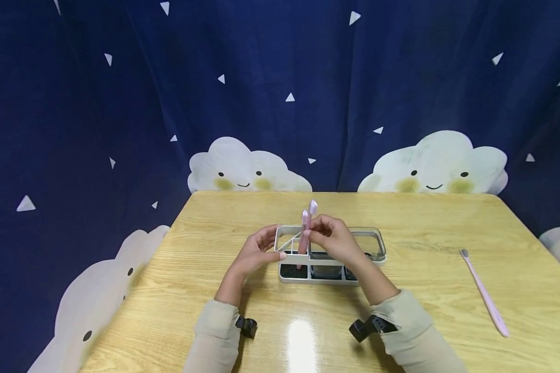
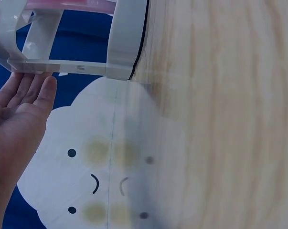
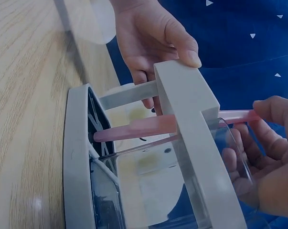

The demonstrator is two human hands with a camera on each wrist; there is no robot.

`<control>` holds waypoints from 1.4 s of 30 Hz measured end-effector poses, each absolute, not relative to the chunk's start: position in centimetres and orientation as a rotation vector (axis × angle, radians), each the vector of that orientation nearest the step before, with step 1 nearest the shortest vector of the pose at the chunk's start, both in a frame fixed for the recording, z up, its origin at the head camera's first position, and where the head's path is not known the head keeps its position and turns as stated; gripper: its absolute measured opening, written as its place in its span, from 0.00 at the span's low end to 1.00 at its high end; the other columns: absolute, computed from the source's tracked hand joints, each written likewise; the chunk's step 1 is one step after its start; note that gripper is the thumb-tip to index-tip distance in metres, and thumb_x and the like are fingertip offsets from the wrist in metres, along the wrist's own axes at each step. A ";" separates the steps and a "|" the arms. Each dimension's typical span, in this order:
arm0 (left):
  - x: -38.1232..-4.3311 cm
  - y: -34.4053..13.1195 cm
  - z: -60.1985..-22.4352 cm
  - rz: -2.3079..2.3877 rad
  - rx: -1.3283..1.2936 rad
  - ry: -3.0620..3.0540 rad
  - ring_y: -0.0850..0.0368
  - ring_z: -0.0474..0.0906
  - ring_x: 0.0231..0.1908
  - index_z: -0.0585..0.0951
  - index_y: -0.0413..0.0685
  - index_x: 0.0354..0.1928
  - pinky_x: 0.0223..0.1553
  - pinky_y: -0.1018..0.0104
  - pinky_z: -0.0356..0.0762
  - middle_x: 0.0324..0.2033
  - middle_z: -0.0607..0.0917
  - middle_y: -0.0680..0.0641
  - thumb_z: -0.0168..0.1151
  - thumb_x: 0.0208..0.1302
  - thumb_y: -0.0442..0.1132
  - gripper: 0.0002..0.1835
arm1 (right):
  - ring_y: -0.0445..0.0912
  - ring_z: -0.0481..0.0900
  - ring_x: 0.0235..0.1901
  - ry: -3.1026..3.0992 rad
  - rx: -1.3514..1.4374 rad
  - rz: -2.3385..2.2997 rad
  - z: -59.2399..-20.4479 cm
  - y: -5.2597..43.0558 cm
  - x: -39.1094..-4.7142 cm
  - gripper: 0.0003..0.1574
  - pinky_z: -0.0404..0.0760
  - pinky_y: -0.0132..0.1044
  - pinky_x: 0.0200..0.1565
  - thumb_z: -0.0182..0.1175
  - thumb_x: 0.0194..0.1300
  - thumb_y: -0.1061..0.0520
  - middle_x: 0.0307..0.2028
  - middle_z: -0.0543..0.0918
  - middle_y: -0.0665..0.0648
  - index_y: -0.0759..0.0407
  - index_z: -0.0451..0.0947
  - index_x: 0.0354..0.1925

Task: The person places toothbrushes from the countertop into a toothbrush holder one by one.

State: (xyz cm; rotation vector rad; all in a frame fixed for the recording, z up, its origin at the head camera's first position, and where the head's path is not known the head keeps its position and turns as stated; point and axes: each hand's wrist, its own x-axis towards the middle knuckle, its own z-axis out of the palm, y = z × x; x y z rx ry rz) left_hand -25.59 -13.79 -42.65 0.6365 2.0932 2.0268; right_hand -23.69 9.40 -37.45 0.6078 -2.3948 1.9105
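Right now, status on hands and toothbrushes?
Left hand grips holder by left end. Right hand pinches pink toothbrush standing in holder. Loose toothbrush on table, far right, out of the way.

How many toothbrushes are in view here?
3. One toothbrush and a second toothbrush are close together, heads up, at the left end of the holder, by the right hand; a third toothbrush lies on the table to the right. Others could be hidden.

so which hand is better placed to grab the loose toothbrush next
Probably the right hand: it is nearer the loose toothbrush, though it pinches a pink brush; the left hand holds the holder.
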 end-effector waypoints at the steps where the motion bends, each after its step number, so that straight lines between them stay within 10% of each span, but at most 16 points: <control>1: -25.5 -13.8 -42.7 2.028 0.640 2.092 0.36 0.64 0.58 0.67 0.38 0.63 0.60 0.60 0.61 0.55 0.74 0.38 0.69 0.48 0.27 0.37 | 0.47 0.73 0.29 -2.414 0.608 1.885 -37.5 9.4 -23.7 0.09 0.74 0.33 0.30 0.61 0.61 0.60 0.31 0.79 0.57 0.66 0.77 0.36; 27: -24.0 -13.6 -40.1 1.989 0.653 2.071 0.30 0.59 0.59 0.60 0.27 0.64 0.62 0.54 0.56 0.57 0.67 0.27 0.64 0.50 0.24 0.38 | 0.47 0.72 0.27 -2.622 0.638 1.667 -36.8 9.2 -23.3 0.04 0.72 0.33 0.28 0.61 0.55 0.70 0.28 0.78 0.56 0.69 0.76 0.33; 42: -25.3 -13.8 -42.6 2.029 0.636 2.086 0.34 0.62 0.59 0.66 0.37 0.63 0.61 0.60 0.59 0.56 0.72 0.35 0.68 0.48 0.26 0.37 | 0.45 0.71 0.25 -2.582 0.698 1.641 -37.7 9.5 -23.9 0.04 0.71 0.33 0.25 0.62 0.52 0.68 0.24 0.76 0.52 0.62 0.77 0.29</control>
